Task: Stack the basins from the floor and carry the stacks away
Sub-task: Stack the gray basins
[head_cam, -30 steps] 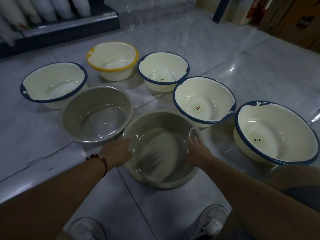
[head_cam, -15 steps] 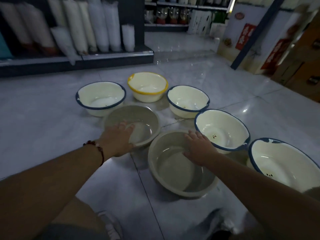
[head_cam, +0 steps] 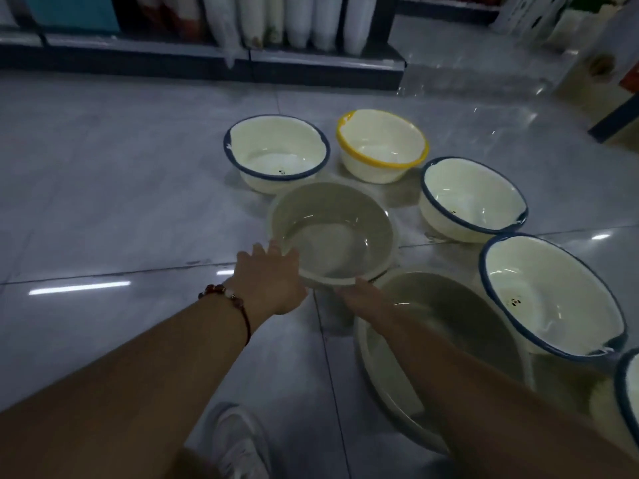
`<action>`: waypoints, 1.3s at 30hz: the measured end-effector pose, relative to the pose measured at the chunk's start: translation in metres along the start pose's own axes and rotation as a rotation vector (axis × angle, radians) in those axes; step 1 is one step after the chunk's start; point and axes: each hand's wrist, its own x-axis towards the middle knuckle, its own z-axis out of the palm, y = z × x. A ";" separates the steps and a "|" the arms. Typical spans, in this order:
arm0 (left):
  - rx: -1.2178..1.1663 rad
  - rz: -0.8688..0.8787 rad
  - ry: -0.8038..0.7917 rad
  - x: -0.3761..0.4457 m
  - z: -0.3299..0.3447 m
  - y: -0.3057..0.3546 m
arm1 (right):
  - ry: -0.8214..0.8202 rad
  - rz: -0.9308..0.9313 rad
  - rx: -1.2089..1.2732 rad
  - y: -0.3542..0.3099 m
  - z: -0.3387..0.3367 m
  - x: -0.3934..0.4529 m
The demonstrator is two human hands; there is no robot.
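Your floor (head_cam: 138,202) of grey tiles carries the lot, with a dark shelf (head_cam: 221,60) along its far edge. Nearest you, the big grey basin (head_cam: 449,340) sits under your right forearm. To its right, a blue-rimmed basin (head_cam: 549,295); two more of them (head_cam: 472,197) (head_cam: 276,152) curve toward the shelf with a yellow-rimmed basin (head_cam: 382,145) between them. In the middle, the small grey basin (head_cam: 332,233), near rim seemingly tilted up. Your left hand (head_cam: 269,281) grips that rim, fingers curled over its left edge; your right hand (head_cam: 359,295) holds the near rim, though its fingers are hidden, so I cannot tell their curl. A beaded bracelet (head_cam: 228,299) rings your left wrist.
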 end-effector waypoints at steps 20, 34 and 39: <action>-0.088 0.017 -0.187 0.058 0.004 -0.015 | -0.097 0.551 1.496 -0.005 0.030 0.119; -0.151 -0.001 -0.185 0.035 -0.011 -0.024 | -0.026 0.462 1.235 -0.028 -0.092 0.041; -0.364 0.031 -0.083 0.019 -0.020 -0.010 | 0.056 0.390 1.165 -0.007 -0.149 -0.027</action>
